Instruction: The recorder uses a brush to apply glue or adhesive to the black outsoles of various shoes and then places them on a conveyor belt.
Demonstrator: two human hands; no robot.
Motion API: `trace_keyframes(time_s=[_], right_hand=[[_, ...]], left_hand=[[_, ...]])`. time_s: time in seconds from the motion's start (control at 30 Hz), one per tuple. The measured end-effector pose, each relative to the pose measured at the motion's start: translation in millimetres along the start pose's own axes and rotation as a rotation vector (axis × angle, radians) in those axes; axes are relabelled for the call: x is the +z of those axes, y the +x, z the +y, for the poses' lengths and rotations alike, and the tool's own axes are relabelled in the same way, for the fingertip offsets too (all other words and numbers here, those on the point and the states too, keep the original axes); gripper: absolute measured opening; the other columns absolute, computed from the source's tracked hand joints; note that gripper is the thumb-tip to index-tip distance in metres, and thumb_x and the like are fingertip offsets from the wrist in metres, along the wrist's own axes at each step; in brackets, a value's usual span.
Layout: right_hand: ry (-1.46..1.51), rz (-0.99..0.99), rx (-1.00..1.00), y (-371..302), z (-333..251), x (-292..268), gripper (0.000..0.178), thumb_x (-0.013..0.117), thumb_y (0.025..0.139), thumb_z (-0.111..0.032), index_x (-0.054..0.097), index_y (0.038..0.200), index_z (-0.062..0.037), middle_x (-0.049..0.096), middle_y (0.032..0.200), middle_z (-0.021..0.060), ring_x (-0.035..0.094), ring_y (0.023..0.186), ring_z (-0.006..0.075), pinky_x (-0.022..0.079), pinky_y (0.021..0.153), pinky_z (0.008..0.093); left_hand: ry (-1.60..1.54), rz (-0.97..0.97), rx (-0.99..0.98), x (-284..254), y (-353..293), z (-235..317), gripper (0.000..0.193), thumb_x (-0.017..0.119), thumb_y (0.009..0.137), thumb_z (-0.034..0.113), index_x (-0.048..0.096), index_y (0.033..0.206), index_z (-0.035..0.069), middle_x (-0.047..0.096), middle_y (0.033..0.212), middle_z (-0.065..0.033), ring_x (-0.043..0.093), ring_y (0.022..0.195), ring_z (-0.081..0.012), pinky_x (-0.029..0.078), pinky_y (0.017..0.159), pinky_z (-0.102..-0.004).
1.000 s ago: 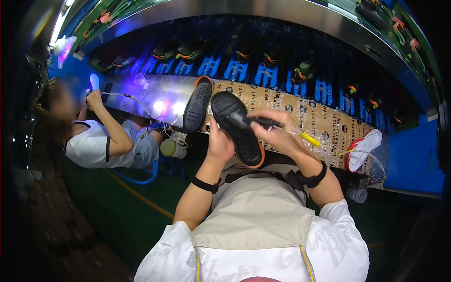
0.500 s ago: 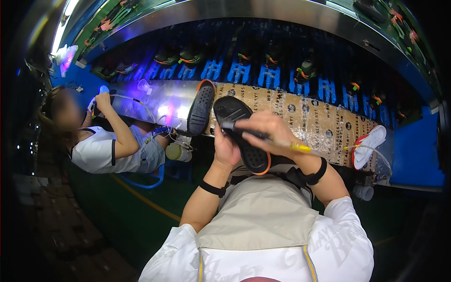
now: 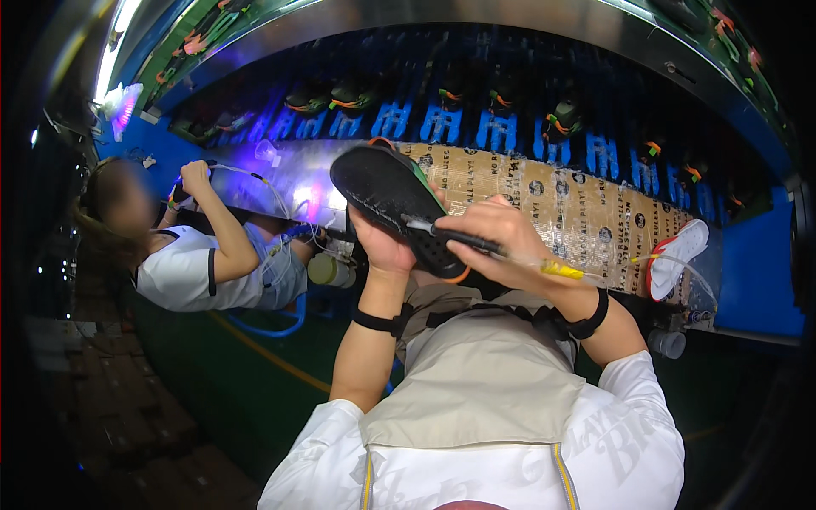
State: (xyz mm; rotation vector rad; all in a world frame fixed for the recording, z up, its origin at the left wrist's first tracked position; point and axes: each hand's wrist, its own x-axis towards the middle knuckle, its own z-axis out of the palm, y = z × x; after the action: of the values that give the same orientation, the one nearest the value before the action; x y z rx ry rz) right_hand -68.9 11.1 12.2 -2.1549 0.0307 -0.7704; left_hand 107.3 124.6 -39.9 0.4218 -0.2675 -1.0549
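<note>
My left hand [image 3: 384, 245] is closed around a black shoe sole [image 3: 374, 187] with an orange edge at its near end, holding it tilted over the front of the bench. In my right hand [image 3: 497, 234] is a glue brush [image 3: 466, 238] with a dark handle, a yellow collar and a clear hose running off it. The brush's tip touches the sole's upward face near its middle. Behind the held sole, only the orange rim of a second sole [image 3: 382, 143] shows; the rest is hidden.
Printed brown cardboard [image 3: 544, 200] covers the bench. A white sole with a red rim [image 3: 677, 259] lies at its right, beside another hose. Beyond, shoes [image 3: 565, 117] hang over blue holders [image 3: 497, 132]. At left sits a co-worker in a white shirt [image 3: 183, 268], near a pale container [image 3: 330, 270].
The held sole has turned and shifted up and left, now covering most of the second sole. My right hand has moved slightly right, with the brush tip farther down the sole.
</note>
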Motion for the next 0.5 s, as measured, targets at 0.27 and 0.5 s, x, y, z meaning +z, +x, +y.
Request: trace_keyframes(time_s=[0.27,0.5], right_hand=[[-0.023,-0.133,-0.003,5.4,-12.1,-16.4,0.033,0.082,0.084,-0.009,0.078,0.117,-0.0110,0.071,0.089,0.0050,0.065,0.081,0.0219,0.043,0.080,0.0367],[0.179,-0.307,-0.023,14.3,-13.1,-35.0,0.032,0.082,0.084,-0.011,0.078,0.116,-0.0084,0.073,0.094,0.0084,0.067,0.083,0.0250,0.045,0.080,0.0387]], left_hand=[[0.014,-0.097,0.045,19.6,11.8,24.8,0.107,0.055,0.083,0.086,0.052,0.139,-0.005,0.063,0.121,-0.0206,0.063,0.108,-0.0319,0.052,0.100,-0.0461],[0.085,-0.363,-0.058,35.9,29.0,55.2,0.111,0.040,0.086,0.091,0.053,0.143,-0.003,0.063,0.131,-0.0283,0.065,0.115,-0.0433,0.055,0.100,-0.0537]])
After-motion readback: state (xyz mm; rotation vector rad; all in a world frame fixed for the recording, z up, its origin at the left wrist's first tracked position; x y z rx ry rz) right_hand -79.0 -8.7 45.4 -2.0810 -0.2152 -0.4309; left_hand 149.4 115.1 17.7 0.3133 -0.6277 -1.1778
